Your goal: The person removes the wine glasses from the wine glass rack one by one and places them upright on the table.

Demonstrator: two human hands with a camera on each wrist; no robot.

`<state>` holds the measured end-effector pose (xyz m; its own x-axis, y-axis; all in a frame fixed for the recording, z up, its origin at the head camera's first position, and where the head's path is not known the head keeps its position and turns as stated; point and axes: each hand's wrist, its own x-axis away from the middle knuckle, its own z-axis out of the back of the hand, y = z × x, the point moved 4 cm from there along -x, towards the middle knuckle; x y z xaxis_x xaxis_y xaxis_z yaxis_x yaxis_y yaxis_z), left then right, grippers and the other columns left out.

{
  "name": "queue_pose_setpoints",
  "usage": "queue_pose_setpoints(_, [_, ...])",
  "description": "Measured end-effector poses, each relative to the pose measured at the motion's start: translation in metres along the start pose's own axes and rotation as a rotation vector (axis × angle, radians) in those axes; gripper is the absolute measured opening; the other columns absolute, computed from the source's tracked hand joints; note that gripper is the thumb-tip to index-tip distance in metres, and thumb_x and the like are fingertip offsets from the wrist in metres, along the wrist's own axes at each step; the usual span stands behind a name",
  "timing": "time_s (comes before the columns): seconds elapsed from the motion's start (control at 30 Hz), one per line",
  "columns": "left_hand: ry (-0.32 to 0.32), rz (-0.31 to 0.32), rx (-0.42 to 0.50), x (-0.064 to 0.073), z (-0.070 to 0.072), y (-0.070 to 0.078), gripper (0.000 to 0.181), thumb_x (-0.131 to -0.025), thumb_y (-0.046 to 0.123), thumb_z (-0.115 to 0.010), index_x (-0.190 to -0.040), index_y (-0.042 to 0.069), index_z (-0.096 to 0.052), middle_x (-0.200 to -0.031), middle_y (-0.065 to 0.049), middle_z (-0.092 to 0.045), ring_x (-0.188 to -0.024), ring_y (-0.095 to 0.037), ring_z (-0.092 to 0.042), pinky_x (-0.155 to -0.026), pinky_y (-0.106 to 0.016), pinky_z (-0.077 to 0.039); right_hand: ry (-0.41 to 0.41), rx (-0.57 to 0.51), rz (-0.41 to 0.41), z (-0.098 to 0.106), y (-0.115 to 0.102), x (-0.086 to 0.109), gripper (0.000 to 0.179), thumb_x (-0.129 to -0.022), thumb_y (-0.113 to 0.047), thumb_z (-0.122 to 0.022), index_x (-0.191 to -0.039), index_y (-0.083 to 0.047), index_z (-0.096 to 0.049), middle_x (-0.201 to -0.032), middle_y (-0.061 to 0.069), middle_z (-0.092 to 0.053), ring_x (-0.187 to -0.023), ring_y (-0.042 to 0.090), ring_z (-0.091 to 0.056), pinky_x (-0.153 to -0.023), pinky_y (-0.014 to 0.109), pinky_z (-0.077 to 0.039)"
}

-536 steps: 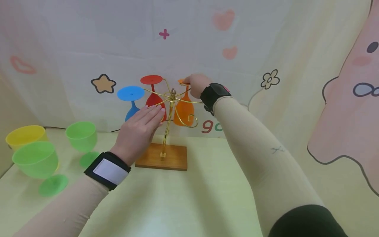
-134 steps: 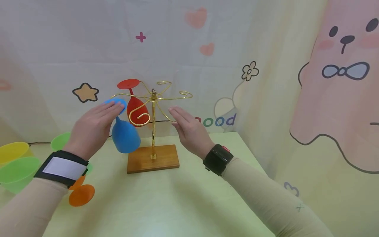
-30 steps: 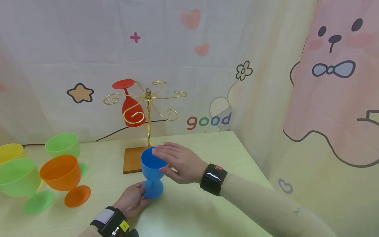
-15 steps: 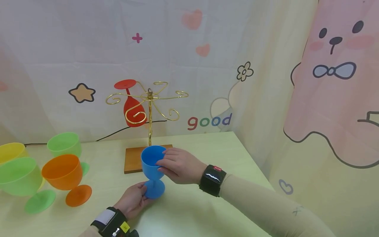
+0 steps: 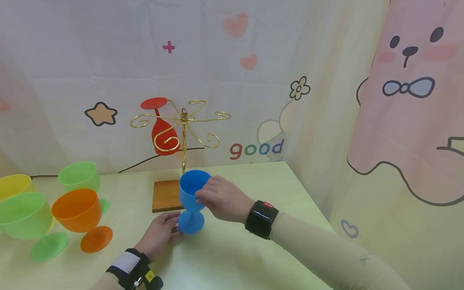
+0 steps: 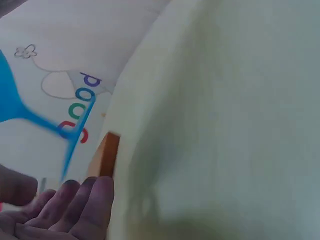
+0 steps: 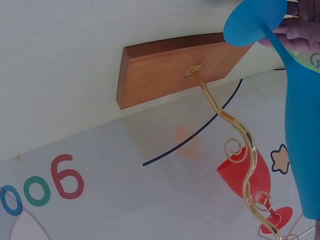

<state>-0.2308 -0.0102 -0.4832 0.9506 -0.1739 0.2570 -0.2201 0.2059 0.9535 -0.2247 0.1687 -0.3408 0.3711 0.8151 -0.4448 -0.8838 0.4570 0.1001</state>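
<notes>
A blue plastic goblet [image 5: 188,199] is upright just in front of the gold goblet rack [image 5: 184,155]. My right hand [image 5: 225,200] pinches its bowl at the rim from the right; in the right wrist view the blue goblet [image 7: 301,135] fills the right edge. Beside its foot is my left hand [image 5: 158,234], fingers loosely bent. In the left wrist view, the foot of the goblet [image 6: 80,135] stands clear of the left fingers [image 6: 97,202]. A red goblet [image 5: 162,135] hangs upside down from a rear left arm of the rack.
Left on the table are an orange goblet [image 5: 77,209], two green goblets [image 5: 21,215] and a yellow goblet [image 5: 14,186], all upright. The rack's wooden base [image 5: 166,196] is behind the blue goblet. A printed curtain [image 5: 232,88] hangs behind the table.
Earlier an orange and the blue goblet hung on the rack; both came off, the orange one to the table's left. Now the right hand lifts the blue goblet slightly, and the left fingers have released its foot.
</notes>
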Motion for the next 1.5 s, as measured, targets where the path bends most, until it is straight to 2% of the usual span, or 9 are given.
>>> queue_pose_setpoints(0.17, [0.114, -0.27, -0.499, 0.003, 0.014, 0.024, 0.053, -0.098, 0.027, -0.051, -0.143, 0.003, -0.037, -0.143, -0.021, -0.046, -0.123, -0.036, -0.047, -0.098, -0.058, -0.046, -0.018, 0.027, -0.079, 0.0, 0.015, 0.007, 0.02, -0.084, -0.019, -0.072, -0.102, -0.011, -0.07, -0.089, -0.001, -0.072, -0.088, 0.011, -0.059, -0.087, 0.029, -0.053])
queue_pose_setpoints(0.27, [0.184, -0.433, -0.787, 0.009, 0.016, 0.037, 0.068, -0.092, 0.037, -0.059, -0.145, 0.003, -0.035, -0.148, -0.023, -0.037, -0.131, -0.042, -0.033, -0.104, -0.066, -0.034, -0.013, 0.055, -0.118, -0.002, 0.03, 0.015, 0.018, -0.085, -0.018, -0.071, -0.101, -0.011, -0.069, -0.087, -0.001, -0.072, -0.087, 0.011, -0.059, -0.086, 0.031, -0.054])
queue_pose_setpoints(0.43, [0.278, -0.563, -1.015, 0.016, 0.022, 0.042, 0.085, -0.087, 0.049, -0.059, -0.15, 0.005, -0.024, -0.157, -0.025, -0.011, -0.14, -0.045, 0.001, -0.109, -0.073, -0.009, -0.004, 0.09, -0.187, -0.004, 0.057, 0.028, 0.014, -0.088, -0.019, -0.068, -0.1, -0.011, -0.068, -0.085, -0.002, -0.071, -0.086, 0.012, -0.059, -0.082, 0.031, -0.054])
queue_pose_setpoints(0.6, [0.337, -0.574, -1.043, 0.019, 0.03, 0.04, 0.09, -0.087, 0.052, -0.057, -0.153, 0.007, -0.015, -0.158, -0.024, 0.002, -0.139, -0.044, 0.01, -0.109, -0.073, -0.003, -0.018, 0.109, -0.331, 0.0, 0.087, 0.044, 0.013, -0.09, -0.019, -0.065, -0.099, -0.011, -0.067, -0.083, 0.0, -0.07, -0.08, 0.015, -0.057, -0.077, 0.033, -0.054])
queue_pose_setpoints(0.77, [0.33, -0.53, -1.011, 0.02, 0.031, 0.037, 0.092, -0.088, 0.051, -0.057, -0.154, 0.008, -0.01, -0.159, -0.019, 0.013, -0.139, -0.043, 0.012, -0.11, -0.072, -0.002, -0.036, 0.116, -0.47, 0.003, 0.122, 0.064, 0.009, -0.092, -0.02, -0.063, -0.094, -0.011, -0.063, -0.075, 0.001, -0.064, -0.073, 0.016, -0.052, -0.068, 0.033, -0.053])
queue_pose_setpoints(0.9, [0.326, -0.515, -1.011, 0.022, 0.031, 0.036, 0.091, -0.088, 0.05, -0.056, -0.154, 0.007, -0.009, -0.159, -0.02, 0.012, -0.139, -0.042, 0.014, -0.11, -0.073, -0.001, -0.042, 0.131, -0.546, 0.003, 0.148, 0.081, 0.009, -0.094, -0.019, -0.059, -0.091, -0.011, -0.062, -0.067, 0.0, -0.058, -0.067, 0.018, -0.049, -0.06, 0.032, -0.049])
queue_pose_setpoints(1.13, [0.322, -0.495, -1.022, 0.022, 0.034, 0.032, 0.092, -0.089, 0.052, -0.054, -0.154, 0.007, -0.007, -0.159, -0.022, 0.008, -0.139, -0.038, 0.019, -0.109, -0.072, 0.0, -0.055, 0.187, -0.682, 0.004, 0.18, 0.113, 0.015, -0.096, -0.019, -0.056, -0.092, -0.007, -0.064, -0.067, 0.004, -0.058, -0.065, 0.022, -0.05, -0.059, 0.037, -0.048])
queue_pose_setpoints(1.3, [0.321, -0.484, -1.018, 0.022, 0.037, 0.031, 0.092, -0.09, 0.051, -0.054, -0.154, 0.006, -0.005, -0.158, -0.023, 0.006, -0.139, -0.038, 0.019, -0.109, -0.073, 0.001, -0.048, 0.224, -0.773, 0.004, 0.193, 0.129, 0.019, -0.096, -0.019, -0.055, -0.09, -0.004, -0.064, -0.065, 0.007, -0.057, -0.063, 0.024, -0.048, -0.056, 0.037, -0.046])
queue_pose_setpoints(1.5, [0.322, -0.472, -1.018, 0.018, 0.039, 0.028, 0.092, -0.089, 0.051, -0.054, -0.154, 0.006, -0.007, -0.158, -0.023, 0.005, -0.139, -0.039, 0.019, -0.109, -0.073, 0.002, -0.042, 0.206, -0.802, 0.0, 0.2, 0.137, 0.016, -0.096, -0.018, -0.056, -0.089, -0.004, -0.063, -0.062, 0.007, -0.051, -0.059, 0.024, -0.047, -0.052, 0.034, -0.042])
